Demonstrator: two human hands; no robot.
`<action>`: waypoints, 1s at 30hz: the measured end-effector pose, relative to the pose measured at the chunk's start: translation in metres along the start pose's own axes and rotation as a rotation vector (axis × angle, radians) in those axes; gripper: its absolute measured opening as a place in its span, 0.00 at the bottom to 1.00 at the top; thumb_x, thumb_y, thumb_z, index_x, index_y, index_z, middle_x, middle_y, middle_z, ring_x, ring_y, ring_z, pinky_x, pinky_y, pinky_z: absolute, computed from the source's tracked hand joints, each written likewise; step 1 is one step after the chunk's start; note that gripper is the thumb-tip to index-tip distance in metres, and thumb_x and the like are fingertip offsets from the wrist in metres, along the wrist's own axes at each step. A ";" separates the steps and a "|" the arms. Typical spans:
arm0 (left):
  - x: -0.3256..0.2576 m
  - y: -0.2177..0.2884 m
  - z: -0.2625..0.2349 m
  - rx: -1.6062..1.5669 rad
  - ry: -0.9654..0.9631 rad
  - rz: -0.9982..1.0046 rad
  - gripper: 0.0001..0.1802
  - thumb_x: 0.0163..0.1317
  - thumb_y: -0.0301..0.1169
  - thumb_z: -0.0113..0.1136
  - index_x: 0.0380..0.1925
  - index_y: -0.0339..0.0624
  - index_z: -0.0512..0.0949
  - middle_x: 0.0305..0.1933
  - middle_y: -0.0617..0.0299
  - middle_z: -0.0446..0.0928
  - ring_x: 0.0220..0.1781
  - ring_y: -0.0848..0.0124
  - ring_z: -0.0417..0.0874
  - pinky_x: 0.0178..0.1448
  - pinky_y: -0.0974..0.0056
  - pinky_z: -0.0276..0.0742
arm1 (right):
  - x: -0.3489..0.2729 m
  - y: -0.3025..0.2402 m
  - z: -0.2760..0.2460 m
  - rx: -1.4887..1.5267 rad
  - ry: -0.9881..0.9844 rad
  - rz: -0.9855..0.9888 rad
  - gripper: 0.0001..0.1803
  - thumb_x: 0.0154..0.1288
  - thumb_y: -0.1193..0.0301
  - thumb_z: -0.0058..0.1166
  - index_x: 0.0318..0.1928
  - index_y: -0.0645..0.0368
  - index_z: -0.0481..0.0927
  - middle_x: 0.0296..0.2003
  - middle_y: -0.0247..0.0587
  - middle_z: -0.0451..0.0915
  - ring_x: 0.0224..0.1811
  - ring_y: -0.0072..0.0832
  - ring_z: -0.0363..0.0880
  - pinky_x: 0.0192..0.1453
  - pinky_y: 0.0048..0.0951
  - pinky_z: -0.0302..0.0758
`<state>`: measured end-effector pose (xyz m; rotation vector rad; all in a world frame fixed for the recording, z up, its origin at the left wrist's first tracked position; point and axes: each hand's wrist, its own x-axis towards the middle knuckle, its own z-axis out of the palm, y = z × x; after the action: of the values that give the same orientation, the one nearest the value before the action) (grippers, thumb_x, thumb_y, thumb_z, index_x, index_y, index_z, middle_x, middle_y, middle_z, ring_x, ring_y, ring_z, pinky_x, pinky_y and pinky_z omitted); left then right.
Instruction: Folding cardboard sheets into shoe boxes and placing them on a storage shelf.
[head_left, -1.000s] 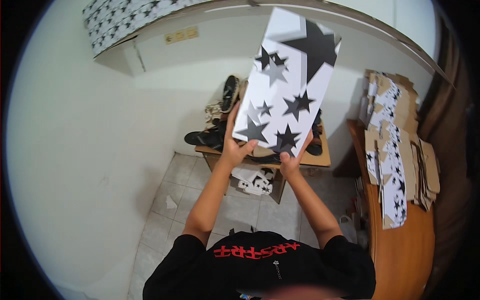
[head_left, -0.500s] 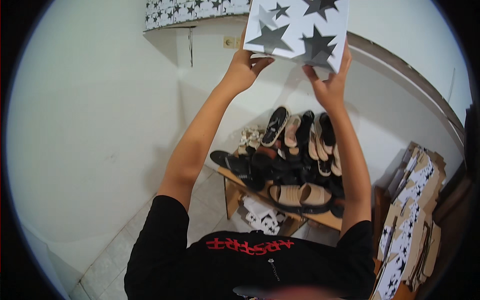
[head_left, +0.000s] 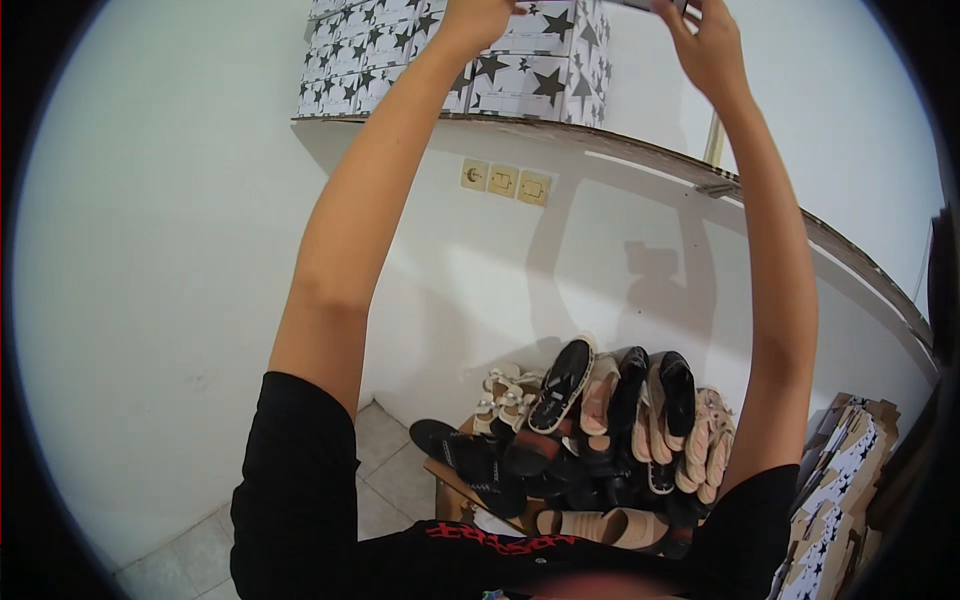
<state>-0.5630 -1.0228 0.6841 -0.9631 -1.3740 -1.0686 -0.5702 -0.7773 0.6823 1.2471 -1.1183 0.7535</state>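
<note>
White plaster wall (head_left: 190, 230) fills the left side, with pale grey floor tiles (head_left: 395, 465) low down beside a raised arm in a black short sleeve. Above, white cardboard boxes with black stars (head_left: 340, 70) stand stacked in rows on a long brown shelf (head_left: 645, 148). The left hand (head_left: 478, 25) is up in front of this stack; its fingers are partly cut off by the view's upper edge, so I cannot tell how far its grip is open or what it has hold of. Below the shelf, three square cream-coloured wall plates (head_left: 503, 181) sit in a line. Under them, a low brown wooden desk (head_left: 450, 483) carries crowded black, white and beige shoes (head_left: 563, 385). At the very top, between the hands, shows the thin shaded edge of a pale cardboard box (head_left: 638, 4). The right hand (head_left: 710, 45) has its thumb on that edge, its grip closed around the corner. Far right, flattened star-printed cartons (head_left: 832, 490) lean in a pile.
</note>
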 end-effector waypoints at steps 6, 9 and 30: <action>0.068 -0.013 -0.038 0.046 0.026 0.196 0.23 0.64 0.38 0.52 0.55 0.39 0.62 0.37 0.57 0.77 0.35 0.72 0.79 0.33 0.72 0.72 | 0.060 0.020 0.048 -0.093 0.067 -0.073 0.28 0.60 0.72 0.52 0.60 0.63 0.61 0.41 0.54 0.77 0.37 0.35 0.80 0.39 0.30 0.76; 0.085 -0.025 -0.047 0.073 0.076 0.194 0.19 0.65 0.38 0.48 0.51 0.38 0.67 0.35 0.59 0.76 0.31 0.74 0.78 0.31 0.72 0.72 | 0.083 0.040 0.067 -0.216 0.102 0.016 0.25 0.61 0.68 0.52 0.56 0.64 0.66 0.38 0.56 0.78 0.38 0.39 0.80 0.39 0.33 0.75; 0.154 -0.121 -0.035 0.382 0.197 0.153 0.26 0.60 0.44 0.49 0.52 0.37 0.66 0.45 0.36 0.74 0.46 0.45 0.77 0.52 0.54 0.70 | 0.125 0.148 0.117 -0.562 -0.018 -0.112 0.24 0.62 0.67 0.48 0.59 0.53 0.62 0.39 0.62 0.77 0.41 0.51 0.77 0.46 0.40 0.72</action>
<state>-0.6813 -1.0917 0.8278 -0.6518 -1.2608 -0.7298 -0.6940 -0.8767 0.8440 0.8300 -1.1602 0.3068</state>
